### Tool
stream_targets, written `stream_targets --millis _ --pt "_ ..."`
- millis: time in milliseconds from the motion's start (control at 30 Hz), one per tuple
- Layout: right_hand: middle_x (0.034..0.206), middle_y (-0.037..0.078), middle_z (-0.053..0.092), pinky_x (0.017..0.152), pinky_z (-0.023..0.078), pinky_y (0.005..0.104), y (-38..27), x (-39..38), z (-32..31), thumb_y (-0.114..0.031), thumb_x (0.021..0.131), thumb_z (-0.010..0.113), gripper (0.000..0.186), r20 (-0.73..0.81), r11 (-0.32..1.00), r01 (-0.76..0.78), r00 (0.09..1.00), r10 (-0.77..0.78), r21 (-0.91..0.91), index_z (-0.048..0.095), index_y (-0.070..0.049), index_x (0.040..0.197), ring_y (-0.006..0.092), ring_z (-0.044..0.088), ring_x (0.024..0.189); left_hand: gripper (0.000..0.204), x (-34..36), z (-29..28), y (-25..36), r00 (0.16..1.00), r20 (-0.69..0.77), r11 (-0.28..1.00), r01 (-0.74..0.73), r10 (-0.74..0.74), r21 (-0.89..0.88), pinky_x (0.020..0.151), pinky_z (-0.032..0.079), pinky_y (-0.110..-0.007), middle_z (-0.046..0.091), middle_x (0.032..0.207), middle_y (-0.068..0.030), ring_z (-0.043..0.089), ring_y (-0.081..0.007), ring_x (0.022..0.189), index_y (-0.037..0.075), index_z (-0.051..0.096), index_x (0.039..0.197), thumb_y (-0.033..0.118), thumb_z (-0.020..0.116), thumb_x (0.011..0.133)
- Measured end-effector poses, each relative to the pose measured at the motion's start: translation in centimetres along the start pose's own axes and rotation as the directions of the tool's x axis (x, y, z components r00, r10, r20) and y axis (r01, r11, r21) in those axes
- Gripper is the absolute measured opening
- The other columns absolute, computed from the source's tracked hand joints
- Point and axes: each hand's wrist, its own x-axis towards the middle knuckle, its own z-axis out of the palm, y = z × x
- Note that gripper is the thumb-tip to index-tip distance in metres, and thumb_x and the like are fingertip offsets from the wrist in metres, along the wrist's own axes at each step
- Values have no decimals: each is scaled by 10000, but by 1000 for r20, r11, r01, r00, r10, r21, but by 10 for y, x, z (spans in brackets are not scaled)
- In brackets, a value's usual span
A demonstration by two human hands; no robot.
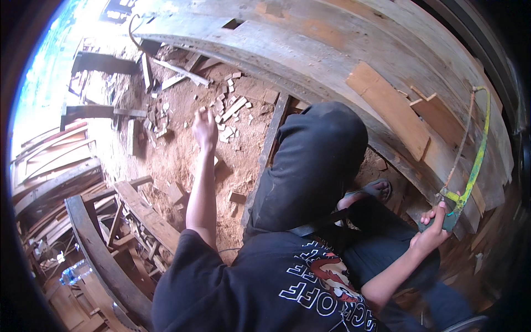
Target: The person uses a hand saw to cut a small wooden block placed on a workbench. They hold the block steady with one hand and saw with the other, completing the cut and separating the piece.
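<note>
You're clasping the bow saw properly, right hand round its handle, frame beyond looking light, stiff; whether your left hand is gripping, I can't tell.

The person's right hand is gripping a yellow-green hacksaw by its dark handle, while the left hand is hovering near small wood offcuts on the dusty ground. A brown plank is lying across weathered boards.

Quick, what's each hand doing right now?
Left hand: held out above the ground; whether it grips a small wood piece can't be told.
Right hand: closed, holding the yellow-green saw by its handle.
</note>
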Motion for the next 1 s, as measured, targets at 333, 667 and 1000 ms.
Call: stream_targets --millis 333,667,1000 --pt "744 -10 455 580 374 275 -14 -2 14 -123 1017 690 191 5 994 82 997 -82 -78 679 -8 1170 107 422 637 766 -136 55 -243 884 221 842 277 -412 462 1268 302 -504 418 1633 -231 358 -379 1545 171 388 1629 394 659 948" --pt "762 -15 500 544 385 260 -17 4 10 -129 1041 677 82 22 991 98 995 -97 -94 642 -55 1040 80 445 629 437 -80 91 -92 897 440 982 128 -53 -142 924 590 -422 766 1207 -180 756 -315 1004 128 611 1451 246 611 1031" --pt "739 -17 442 565 376 274 -4 2 4 -92 1022 663 350 2 999 35 999 -35 -41 619 -38 1365 97 410 602 608 -58 54 75 919 350 954 -77 181 -291 840 542 -529 742 849 -239 731 -443 883 58 737 1103 599 460 1083"
